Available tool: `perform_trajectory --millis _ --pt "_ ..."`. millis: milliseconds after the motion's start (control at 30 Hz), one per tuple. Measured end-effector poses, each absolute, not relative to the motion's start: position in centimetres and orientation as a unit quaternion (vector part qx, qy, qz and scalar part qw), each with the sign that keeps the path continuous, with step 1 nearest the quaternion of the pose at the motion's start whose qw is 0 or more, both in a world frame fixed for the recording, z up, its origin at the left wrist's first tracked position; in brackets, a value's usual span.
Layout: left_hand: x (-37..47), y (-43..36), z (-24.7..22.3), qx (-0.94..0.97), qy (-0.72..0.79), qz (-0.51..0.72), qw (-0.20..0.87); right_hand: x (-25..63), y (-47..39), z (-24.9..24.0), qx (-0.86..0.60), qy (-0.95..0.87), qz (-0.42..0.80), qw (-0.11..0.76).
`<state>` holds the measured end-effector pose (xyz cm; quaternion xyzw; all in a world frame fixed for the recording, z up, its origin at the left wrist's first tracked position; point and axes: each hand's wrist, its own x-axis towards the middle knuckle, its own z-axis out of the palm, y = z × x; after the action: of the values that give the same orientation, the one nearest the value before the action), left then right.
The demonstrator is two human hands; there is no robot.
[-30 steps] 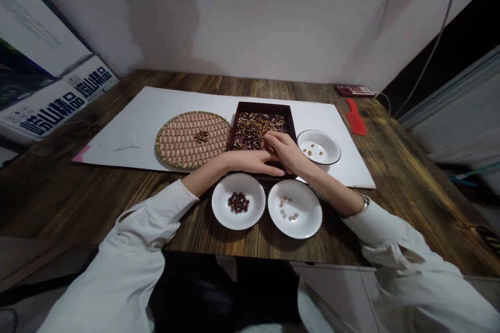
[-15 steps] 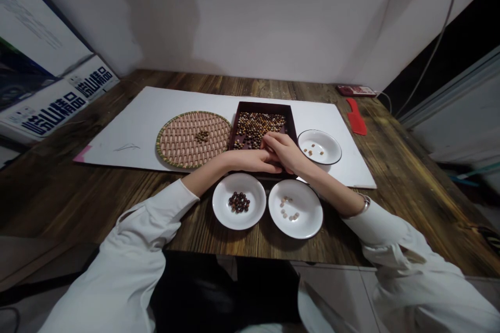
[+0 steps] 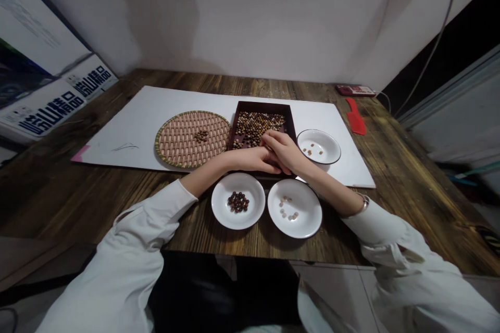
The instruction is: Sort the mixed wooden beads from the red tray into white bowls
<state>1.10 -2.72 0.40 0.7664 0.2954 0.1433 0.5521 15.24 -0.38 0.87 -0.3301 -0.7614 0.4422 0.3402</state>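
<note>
My left hand (image 3: 255,158) lies across the front edge of a dark red tray (image 3: 291,119), its fingers stretched out to the right and partly covered. Resting on top of it is my right hand (image 3: 280,148), fingers laid loosely over the left one. Neither hand shows anything held. Many small brown, tan and dark beads (image 3: 258,124) fill the tray behind the hands. Just in front stand a white bowl (image 3: 219,213) of dark red beads (image 3: 238,202) and another white bowl (image 3: 312,218) with several pale beads (image 3: 287,213).
A round woven mat (image 3: 179,140) with a few brownish beads (image 3: 202,136) lies left of the tray. To the right is a white bowl (image 3: 332,151) holding several amber pieces (image 3: 310,152). A red comb (image 3: 355,119) and a phone (image 3: 355,90) lie farther right. Printed boxes (image 3: 58,104) stand left.
The hands stay folded in the same place. Only the view shifts very slightly.
</note>
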Motion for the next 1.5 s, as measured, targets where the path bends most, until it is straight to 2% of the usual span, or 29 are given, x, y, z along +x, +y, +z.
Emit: perform_trajectory --millis 200,333,1100,1500 --pt "1.0 -2.7 0.2 0.762 0.359 0.148 0.519 15.1 -0.3 0.6 -0.332 -0.746 0.461 0.348" --pt "1.1 -2.8 0.4 0.75 0.329 0.158 0.552 15.1 -0.3 0.5 -0.326 -0.745 0.464 0.35" --pt "1.0 -2.3 -0.1 0.718 0.307 0.171 0.6 15.2 -0.1 0.6 -0.329 -0.734 0.472 0.36" --pt "0.9 -1.7 -1.1 0.748 0.324 0.196 0.545 15.1 0.2 0.3 -0.329 -0.733 0.466 0.371"
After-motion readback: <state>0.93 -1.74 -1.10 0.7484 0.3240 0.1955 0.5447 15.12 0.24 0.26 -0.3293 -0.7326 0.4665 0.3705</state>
